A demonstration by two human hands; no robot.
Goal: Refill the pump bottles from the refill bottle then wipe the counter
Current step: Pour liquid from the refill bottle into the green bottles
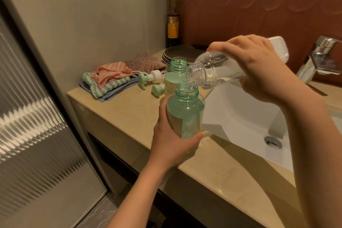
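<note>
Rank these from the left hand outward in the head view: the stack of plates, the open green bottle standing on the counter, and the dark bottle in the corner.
1. Open green bottle, standing on the counter just behind the left hand.
2. Stack of plates, farther back along the counter.
3. Dark bottle, upright in the far corner.

My right hand (259,68) covers the refill bottle (212,72) at its middle. Left of the sink (240,113), the standing pump bottle (173,77) sits partly behind the held pump bottle (185,116); I cannot read either label. Behind the sink, the tap (323,55) is cut off at the edge.
</note>
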